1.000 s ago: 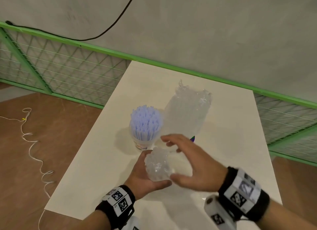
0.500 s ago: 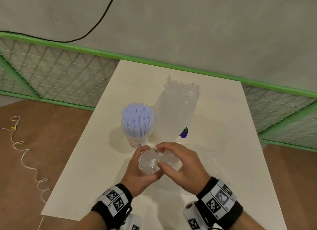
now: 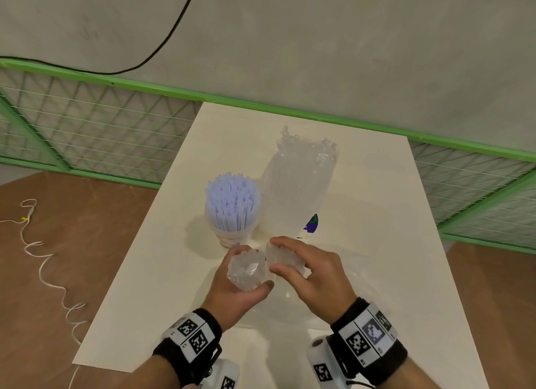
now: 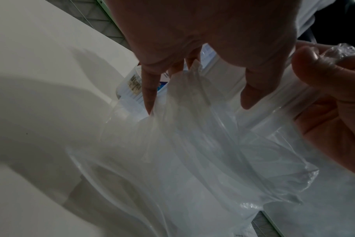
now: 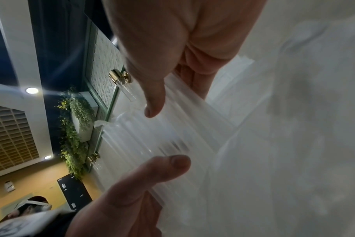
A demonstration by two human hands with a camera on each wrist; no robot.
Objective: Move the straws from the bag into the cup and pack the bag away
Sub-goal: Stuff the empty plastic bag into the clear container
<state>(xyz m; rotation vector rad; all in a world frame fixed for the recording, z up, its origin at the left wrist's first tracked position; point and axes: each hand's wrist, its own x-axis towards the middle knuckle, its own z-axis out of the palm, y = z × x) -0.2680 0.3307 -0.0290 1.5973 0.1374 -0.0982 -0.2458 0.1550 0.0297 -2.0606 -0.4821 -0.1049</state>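
Now, low in the frame's centre, the left hand (image 3: 237, 290) cups the crumpled bag (image 3: 246, 268) while the right hand (image 3: 313, 275) pinches its loose end; straws (image 3: 232, 204) fill the cup (image 3: 232, 237). Squeezing evenly should keep it compact.

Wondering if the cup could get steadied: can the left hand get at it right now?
Probably not yet: the left hand grips crumpled bag plastic. The cup stands just beyond it with nothing between, so it would need to let go first.
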